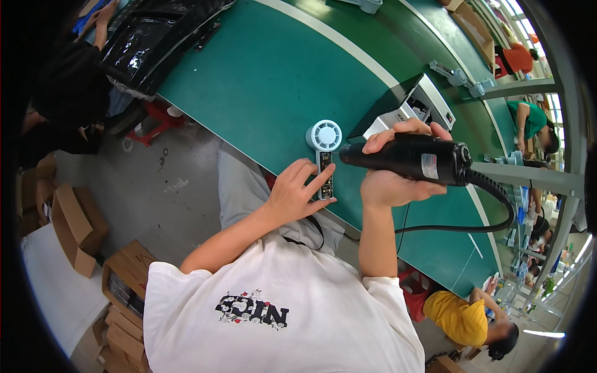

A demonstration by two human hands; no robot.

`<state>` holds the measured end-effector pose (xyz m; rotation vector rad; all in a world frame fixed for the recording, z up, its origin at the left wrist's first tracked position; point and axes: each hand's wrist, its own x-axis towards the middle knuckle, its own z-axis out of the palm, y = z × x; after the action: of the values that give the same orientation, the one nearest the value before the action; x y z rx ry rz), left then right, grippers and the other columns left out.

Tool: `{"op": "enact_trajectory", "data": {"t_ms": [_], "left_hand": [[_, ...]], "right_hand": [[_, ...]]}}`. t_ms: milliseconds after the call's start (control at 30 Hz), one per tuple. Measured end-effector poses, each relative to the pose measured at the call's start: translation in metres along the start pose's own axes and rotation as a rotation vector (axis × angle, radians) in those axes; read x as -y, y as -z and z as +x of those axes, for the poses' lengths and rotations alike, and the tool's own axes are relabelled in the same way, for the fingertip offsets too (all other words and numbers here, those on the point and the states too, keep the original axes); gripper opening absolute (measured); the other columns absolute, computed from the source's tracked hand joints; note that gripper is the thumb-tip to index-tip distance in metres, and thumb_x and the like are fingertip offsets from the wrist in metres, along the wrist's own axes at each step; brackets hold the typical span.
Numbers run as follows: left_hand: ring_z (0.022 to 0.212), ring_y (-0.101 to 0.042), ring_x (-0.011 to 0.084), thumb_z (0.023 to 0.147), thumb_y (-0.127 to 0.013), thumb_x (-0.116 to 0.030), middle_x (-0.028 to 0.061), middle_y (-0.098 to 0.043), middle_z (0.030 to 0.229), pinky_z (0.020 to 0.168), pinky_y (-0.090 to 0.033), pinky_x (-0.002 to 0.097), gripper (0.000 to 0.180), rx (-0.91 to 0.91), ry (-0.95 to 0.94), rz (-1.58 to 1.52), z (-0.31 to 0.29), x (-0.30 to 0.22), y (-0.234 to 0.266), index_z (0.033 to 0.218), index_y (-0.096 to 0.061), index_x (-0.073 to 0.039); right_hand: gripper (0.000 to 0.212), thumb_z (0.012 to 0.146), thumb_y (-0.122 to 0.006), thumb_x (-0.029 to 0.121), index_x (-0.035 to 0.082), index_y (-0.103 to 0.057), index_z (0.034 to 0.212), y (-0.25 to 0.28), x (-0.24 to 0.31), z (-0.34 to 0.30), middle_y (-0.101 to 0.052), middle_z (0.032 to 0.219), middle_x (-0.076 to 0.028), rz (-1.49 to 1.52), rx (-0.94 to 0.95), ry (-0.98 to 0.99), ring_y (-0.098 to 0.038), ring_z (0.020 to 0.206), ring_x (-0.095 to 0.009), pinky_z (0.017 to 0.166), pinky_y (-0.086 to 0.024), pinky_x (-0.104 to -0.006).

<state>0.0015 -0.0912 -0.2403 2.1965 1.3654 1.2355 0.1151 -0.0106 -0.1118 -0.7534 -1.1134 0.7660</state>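
Observation:
A light blue handheld fan (327,133) lies near the table's edge, its round grille away from me and its handle toward me. The handle is uncovered and shows a dark circuit board (326,160). My left hand (296,189) steadies the handle, one fingertip on the board and the thumb at its lower end. In my right hand (392,180) is a black corded electric screwdriver (410,157), wrapped by the fingers and held almost level. Its tip points left, close beside the upper part of the handle; whether it touches is unclear.
Right of the fan stands a silver and black box-shaped device (398,112) on the green table (261,81). The screwdriver's black cord (497,225) loops to the right. Black plastic wrapping (149,46) covers the far left. Cardboard boxes (71,217) sit on the floor; people work nearby.

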Motion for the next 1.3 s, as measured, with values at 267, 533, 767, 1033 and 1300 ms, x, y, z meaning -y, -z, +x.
{"op": "enact_trajectory", "data": {"t_ms": [267, 533, 767, 1033, 1300], "left_hand": [[0.092, -0.057, 0.0312, 0.072, -0.080, -0.035, 0.0109, -0.055, 0.091, 0.081, -0.051, 0.0421, 0.068, 0.002, -0.029, 0.010, -0.002, 0.001, 0.000, 0.130, -0.060, -0.006], [0.095, -0.059, 0.0340, 0.072, -0.080, -0.029, 0.0132, -0.058, 0.095, 0.085, -0.051, 0.0433, 0.068, 0.031, -0.015, -0.050, -0.002, 0.002, 0.006, 0.131, -0.058, -0.003], [0.098, -0.060, 0.0350, 0.070, -0.082, -0.027, 0.0149, -0.062, 0.097, 0.087, -0.051, 0.0435, 0.069, 0.017, -0.006, -0.071, -0.004, 0.004, 0.006, 0.128, -0.058, 0.000], [0.096, -0.060, 0.0352, 0.066, -0.084, -0.024, 0.0158, -0.063, 0.096, 0.085, -0.052, 0.0429, 0.069, 0.054, 0.049, -0.147, 0.004, 0.001, 0.014, 0.125, -0.059, 0.002], [0.093, -0.060, 0.0336, 0.064, -0.087, -0.025, 0.0158, -0.063, 0.097, 0.081, -0.050, 0.0415, 0.067, 0.016, 0.096, -0.101, 0.015, -0.015, 0.007, 0.120, -0.060, 0.003]], "right_hand": [[0.093, 0.083, -0.034, 0.086, 0.003, -0.034, 0.124, 0.002, -0.002, -0.001, -0.057, 0.090, -0.016, 0.003, 0.011, 0.006, -0.056, 0.051, -0.022, 0.045, -0.049, -0.0332], [0.093, 0.082, -0.034, 0.087, 0.004, -0.034, 0.124, 0.004, -0.002, 0.001, -0.057, 0.091, -0.016, 0.011, 0.029, -0.034, -0.056, 0.051, -0.022, 0.045, -0.050, -0.0331], [0.092, 0.082, -0.032, 0.087, 0.005, -0.036, 0.122, 0.003, -0.004, 0.000, -0.057, 0.089, -0.016, 0.036, 0.092, -0.023, -0.057, 0.051, -0.022, 0.046, -0.050, -0.0336], [0.091, 0.081, -0.033, 0.088, 0.007, -0.040, 0.123, 0.009, -0.011, -0.003, -0.058, 0.089, -0.016, 0.154, 0.162, -0.031, -0.057, 0.052, -0.022, 0.047, -0.050, -0.0346], [0.092, 0.084, -0.029, 0.086, 0.004, -0.037, 0.126, 0.039, 0.047, 0.055, -0.060, 0.090, -0.017, 0.047, -0.029, 0.115, -0.055, 0.050, -0.023, 0.042, -0.047, -0.0344]]}}
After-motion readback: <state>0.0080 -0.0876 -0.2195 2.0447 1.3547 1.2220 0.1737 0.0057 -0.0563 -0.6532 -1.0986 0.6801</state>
